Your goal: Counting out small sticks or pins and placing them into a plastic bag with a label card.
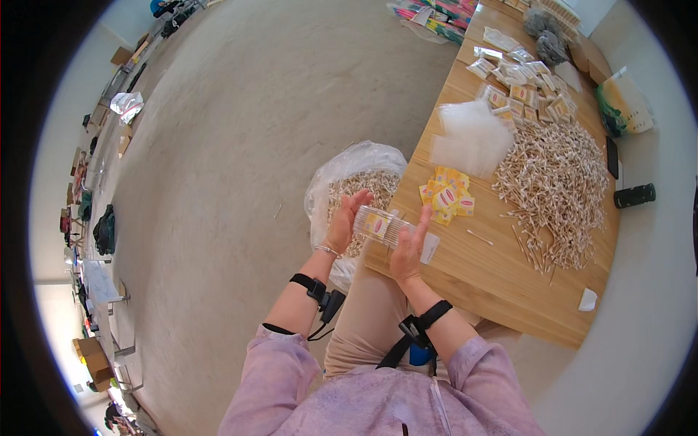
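Observation:
A clear packet of cotton swabs (375, 224) with a yellow label card inside is held level between my two hands, by the table's near left corner. My left hand (344, 224) presses its left end, fingers stretched forward. At the packet's right end, where the clear flap sticks out, my right hand (408, 252) bears against it with fingers straight. On the table just beyond lie yellow label cards (448, 196) in a loose pile. Flat clear bags (474, 139) are stacked behind them. A large heap of loose cotton swabs (560, 185) spreads to the right.
Filled swab packets (525, 94) are piled farther back on the wooden table (502, 283). Left of the table, a big plastic sack (317, 190) of swabs stands on the floor. A dark cylinder (634, 196) and a black phone-like slab (611, 158) sit at the right edge.

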The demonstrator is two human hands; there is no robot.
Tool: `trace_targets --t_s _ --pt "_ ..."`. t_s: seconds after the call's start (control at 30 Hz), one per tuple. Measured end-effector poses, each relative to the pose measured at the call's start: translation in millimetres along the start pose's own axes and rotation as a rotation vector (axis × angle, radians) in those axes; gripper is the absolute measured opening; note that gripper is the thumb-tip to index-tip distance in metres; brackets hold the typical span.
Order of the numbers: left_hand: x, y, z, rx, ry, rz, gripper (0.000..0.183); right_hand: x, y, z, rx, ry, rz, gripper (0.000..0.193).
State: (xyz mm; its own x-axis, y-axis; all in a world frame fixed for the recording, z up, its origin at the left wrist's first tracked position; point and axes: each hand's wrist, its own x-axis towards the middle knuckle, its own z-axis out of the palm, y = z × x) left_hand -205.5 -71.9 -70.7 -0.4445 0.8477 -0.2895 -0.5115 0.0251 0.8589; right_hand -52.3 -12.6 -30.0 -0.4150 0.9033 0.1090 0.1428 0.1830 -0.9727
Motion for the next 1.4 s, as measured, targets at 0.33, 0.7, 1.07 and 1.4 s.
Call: trace_targets --t_s 0.33,0.7,1.07,1.4 --pt "-1.3 2.8 6.0 0.144 -0.123 0.026 0.084 3.7 -1.6 32.8 0.167 -0.038 -0.031 0.073" --pt "-1.9 12.2 15.6 0.078 -0.155 -0.025 0.067 6.3 -0.9 42.3 0.131 -0.064 -0.087 0.073" --pt "3.5 5.9 8.7 0.121 0.06 -0.184 0.042 13.6 -6.3 -29.2 -0.124 -0.074 -0.182 0.05" --pt "-19.6 -0.2 155.3 1.127 0.003 0.71 0.029 14.5 43.9 -180.6 -0.708 0.185 -0.217 0.004"
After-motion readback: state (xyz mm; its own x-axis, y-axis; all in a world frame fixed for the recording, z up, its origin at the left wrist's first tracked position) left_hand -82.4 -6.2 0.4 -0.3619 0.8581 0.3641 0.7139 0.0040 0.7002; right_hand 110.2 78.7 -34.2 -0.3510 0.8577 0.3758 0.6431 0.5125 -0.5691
